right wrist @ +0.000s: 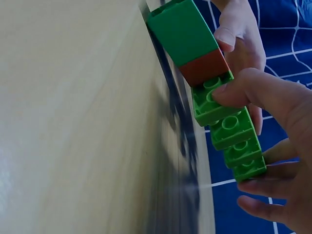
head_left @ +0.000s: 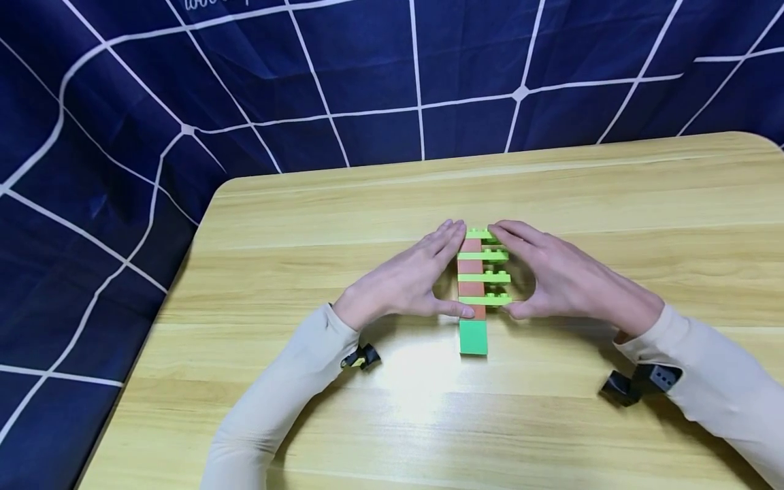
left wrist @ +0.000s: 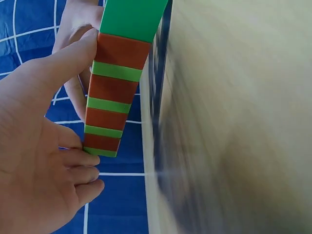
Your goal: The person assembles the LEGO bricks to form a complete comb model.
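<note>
Between my hands is a stack of toy building bricks [head_left: 471,266], its length pointing away from me. At its near end is a dark green brick [head_left: 474,337]. Beyond that, orange bricks [left wrist: 115,88] alternate with several light green bricks [head_left: 484,278], which jut out to the right like steps. My left hand [head_left: 412,275] holds the left side, thumb on the nearest orange brick and fingers at the far end. From the right, my right hand [head_left: 563,275] grips the jutting bricks, its thumb on the nearest one and its fingertips by the farthest. Their hollow undersides show in the right wrist view.
The stack is over a light wooden table [head_left: 275,272] with rounded far corners. A dark blue cloth [head_left: 367,75] with white lines hangs behind the table and along its left. Black wrist cameras [head_left: 640,384] sit at both of my cuffs, low over the tabletop.
</note>
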Demonstrator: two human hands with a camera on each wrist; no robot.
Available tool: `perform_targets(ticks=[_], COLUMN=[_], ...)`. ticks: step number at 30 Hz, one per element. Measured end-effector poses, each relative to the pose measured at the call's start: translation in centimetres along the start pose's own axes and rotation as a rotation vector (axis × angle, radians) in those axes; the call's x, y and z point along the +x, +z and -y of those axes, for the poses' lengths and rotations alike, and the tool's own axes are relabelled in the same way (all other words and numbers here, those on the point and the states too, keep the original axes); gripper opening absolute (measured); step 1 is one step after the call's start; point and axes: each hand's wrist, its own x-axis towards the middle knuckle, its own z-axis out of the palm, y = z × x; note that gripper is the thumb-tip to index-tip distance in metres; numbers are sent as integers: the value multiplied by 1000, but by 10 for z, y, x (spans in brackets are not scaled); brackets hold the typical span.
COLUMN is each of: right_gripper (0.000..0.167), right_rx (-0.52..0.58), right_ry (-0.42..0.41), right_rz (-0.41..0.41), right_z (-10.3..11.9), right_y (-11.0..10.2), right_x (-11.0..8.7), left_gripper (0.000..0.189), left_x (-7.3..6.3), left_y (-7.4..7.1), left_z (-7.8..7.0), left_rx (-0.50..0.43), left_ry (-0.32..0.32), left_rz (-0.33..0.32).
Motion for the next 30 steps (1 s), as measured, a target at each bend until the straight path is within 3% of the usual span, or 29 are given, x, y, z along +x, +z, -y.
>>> perform_targets(ticks=[11, 30], right_gripper=[104, 102], right_rx=[52, 114], right_ry=[65, 66], right_rz=[100, 142], right_z=[-3, -13], right_y=[4, 13], right_x=[3, 5], left_gripper=[115, 119], left_x=[3, 8], left_y=[6, 10], left_z=[6, 9], left_rx=[-100, -147], left_ry=[-34, -99], left_rz=[49, 117])
